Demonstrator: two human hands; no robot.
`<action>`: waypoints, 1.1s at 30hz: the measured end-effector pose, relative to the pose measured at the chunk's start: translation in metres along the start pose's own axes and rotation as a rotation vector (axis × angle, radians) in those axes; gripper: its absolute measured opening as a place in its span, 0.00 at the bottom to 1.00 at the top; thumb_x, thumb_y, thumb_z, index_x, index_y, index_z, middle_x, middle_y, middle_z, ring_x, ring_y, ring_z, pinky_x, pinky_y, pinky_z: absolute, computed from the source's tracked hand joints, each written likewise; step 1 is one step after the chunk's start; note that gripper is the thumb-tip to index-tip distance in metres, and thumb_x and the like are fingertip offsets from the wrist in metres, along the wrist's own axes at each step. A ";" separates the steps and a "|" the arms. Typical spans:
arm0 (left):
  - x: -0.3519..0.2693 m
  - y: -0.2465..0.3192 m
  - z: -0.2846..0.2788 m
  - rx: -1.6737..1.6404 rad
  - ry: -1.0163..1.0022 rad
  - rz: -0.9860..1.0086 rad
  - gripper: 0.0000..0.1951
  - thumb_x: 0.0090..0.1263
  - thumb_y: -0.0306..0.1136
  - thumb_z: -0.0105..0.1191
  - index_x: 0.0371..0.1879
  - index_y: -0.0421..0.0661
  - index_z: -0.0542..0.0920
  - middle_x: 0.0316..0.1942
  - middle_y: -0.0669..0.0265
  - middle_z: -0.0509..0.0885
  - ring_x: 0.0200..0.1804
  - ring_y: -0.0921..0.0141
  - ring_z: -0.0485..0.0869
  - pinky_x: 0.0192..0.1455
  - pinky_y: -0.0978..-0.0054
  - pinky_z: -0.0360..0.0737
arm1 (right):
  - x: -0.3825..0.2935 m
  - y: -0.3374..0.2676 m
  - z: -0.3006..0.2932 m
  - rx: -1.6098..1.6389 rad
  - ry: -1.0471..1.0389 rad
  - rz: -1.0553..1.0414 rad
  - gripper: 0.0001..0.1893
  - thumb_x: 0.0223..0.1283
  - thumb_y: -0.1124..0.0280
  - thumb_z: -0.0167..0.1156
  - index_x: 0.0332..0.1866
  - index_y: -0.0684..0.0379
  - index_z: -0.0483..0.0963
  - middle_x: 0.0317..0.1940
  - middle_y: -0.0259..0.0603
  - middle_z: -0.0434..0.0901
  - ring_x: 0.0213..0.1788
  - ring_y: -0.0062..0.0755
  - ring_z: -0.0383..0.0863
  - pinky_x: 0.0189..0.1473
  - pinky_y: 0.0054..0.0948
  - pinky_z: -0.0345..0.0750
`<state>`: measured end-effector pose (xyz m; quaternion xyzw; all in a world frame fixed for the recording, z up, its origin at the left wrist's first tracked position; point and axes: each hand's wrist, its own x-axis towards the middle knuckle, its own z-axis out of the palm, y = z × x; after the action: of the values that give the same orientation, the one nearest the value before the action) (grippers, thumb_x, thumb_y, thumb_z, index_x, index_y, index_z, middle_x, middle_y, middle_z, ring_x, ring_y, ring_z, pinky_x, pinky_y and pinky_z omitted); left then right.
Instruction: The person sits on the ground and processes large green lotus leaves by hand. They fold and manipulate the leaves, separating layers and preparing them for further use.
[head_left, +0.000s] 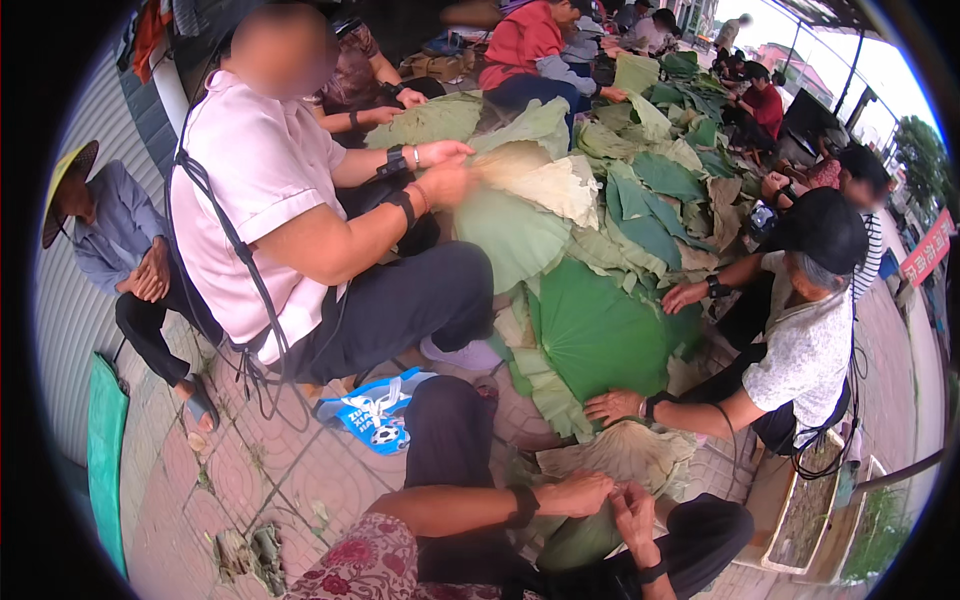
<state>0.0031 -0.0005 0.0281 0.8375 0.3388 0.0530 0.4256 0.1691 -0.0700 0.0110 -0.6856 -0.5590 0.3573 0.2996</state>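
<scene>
My left hand (581, 493), with a black band at the wrist, reaches in from the lower left. Its fingers pinch the gathered part of a brownish dried lotus leaf (645, 452). Close beside it, my right hand (635, 516) has its fingers closed at the same gathered part. The dried leaf fans out beyond both hands. Under them, a folded green leaf (577, 541) lies between my knees. A large green lotus leaf (600, 330) is spread on the pile ahead, with a co-worker's hands (613, 406) at its edge.
A co-worker in a pink shirt (247, 202) holds a pale dried leaf at the upper left. Another in a black cap (814, 232) sits at the right, near planter boxes (806, 510). A blue plastic bag (382, 412) and leaf scraps (251, 559) lie on the paving.
</scene>
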 end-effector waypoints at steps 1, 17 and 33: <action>0.000 0.003 -0.006 0.011 -0.027 -0.004 0.07 0.54 0.23 0.52 0.28 0.35 0.83 0.30 0.45 0.84 0.39 0.48 0.85 0.37 0.53 0.80 | -0.001 0.000 -0.001 -0.034 -0.005 -0.003 0.12 0.60 0.65 0.61 0.35 0.65 0.78 0.22 0.46 0.78 0.25 0.36 0.77 0.31 0.34 0.74; -0.001 -0.014 0.017 0.092 0.080 0.124 0.05 0.59 0.25 0.50 0.27 0.36 0.77 0.25 0.47 0.80 0.32 0.46 0.81 0.34 0.47 0.75 | -0.005 -0.012 -0.007 -0.129 -0.084 -0.183 0.13 0.55 0.70 0.60 0.45 0.61 0.79 0.34 0.57 0.82 0.40 0.60 0.82 0.44 0.47 0.79; -0.009 -0.003 0.006 -0.013 0.310 0.072 0.05 0.66 0.26 0.47 0.31 0.39 0.76 0.26 0.45 0.79 0.35 0.43 0.79 0.38 0.48 0.72 | 0.007 0.012 -0.006 0.226 -0.049 0.123 0.10 0.57 0.68 0.60 0.35 0.66 0.76 0.21 0.48 0.75 0.25 0.33 0.73 0.31 0.33 0.72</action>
<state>-0.0033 -0.0085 0.0240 0.8280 0.3697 0.1992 0.3715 0.1814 -0.0656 0.0034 -0.6716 -0.4792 0.4522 0.3388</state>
